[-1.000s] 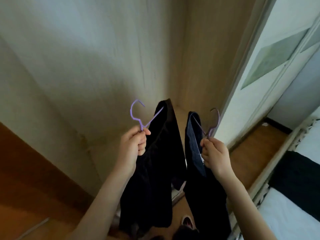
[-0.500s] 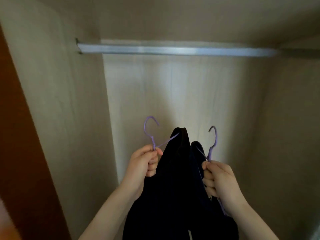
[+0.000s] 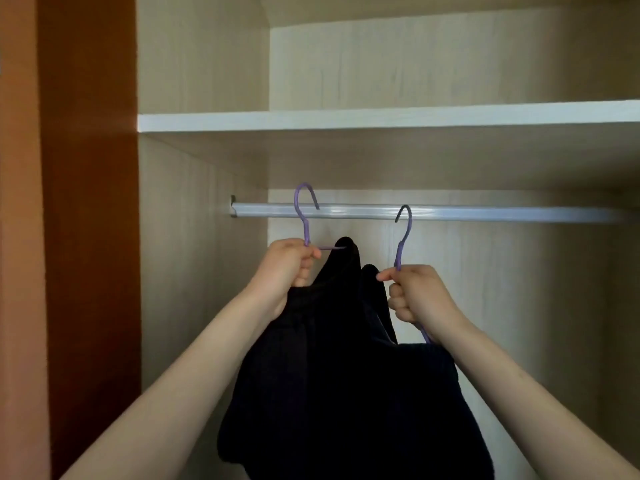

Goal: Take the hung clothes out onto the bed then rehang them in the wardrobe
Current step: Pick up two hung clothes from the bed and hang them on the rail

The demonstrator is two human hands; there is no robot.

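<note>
The left grip [image 3: 287,268] clasps the left hanger [image 3: 304,216] by its neck, the right grip [image 3: 419,294] the right hanger [image 3: 403,237]. Both hangers are purple. Two dark garments hang from them, the left garment [image 3: 325,323] and the right garment [image 3: 377,306], and the hooks are level with the one rail [image 3: 485,213].

Left forearm [image 3: 194,358] and right forearm [image 3: 512,375] are bare

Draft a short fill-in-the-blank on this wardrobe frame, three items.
1. The left hand and right hand each grip a hanger coloured ____.
2. Both hooks are held up at the metal ____ inside the wardrobe.
3. The left hanger has its hook ____ than the right hanger.
Missing: purple; rail; higher.
</note>
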